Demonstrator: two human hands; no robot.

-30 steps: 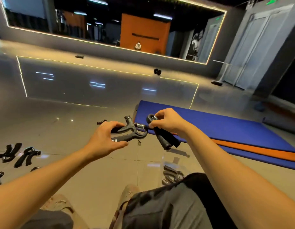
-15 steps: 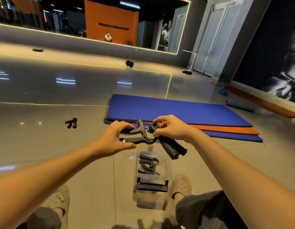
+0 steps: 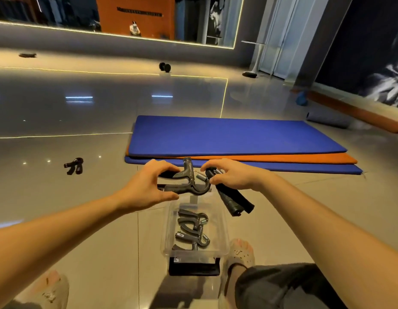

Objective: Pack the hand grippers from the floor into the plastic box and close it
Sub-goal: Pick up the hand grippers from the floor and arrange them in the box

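The left hand [image 3: 149, 186] covers the handle ends of the grey hand gripper [image 3: 189, 186]. The right hand [image 3: 233, 175] conceals most of the spring head of the black hand gripper [image 3: 235, 201]. Both held items screen the far rim of the plastic box [image 3: 224, 233]. A black part [image 3: 193, 268] at the box's near end cannot be identified. A distant dark object [image 3: 27, 55] at upper left is too small to identify. The left shoe [image 3: 51, 291] is blurred and cut off by the bottom edge.

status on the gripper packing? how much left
Partway. Done: at least two packed grippers lie in the clear plastic box. In hand: the left hand grips a grey gripper and the right hand grips a black-handled gripper, both above the box's far end. Left: drop these in, fetch the stray gripper on the floor to the left, then close the box, which has no lid on.
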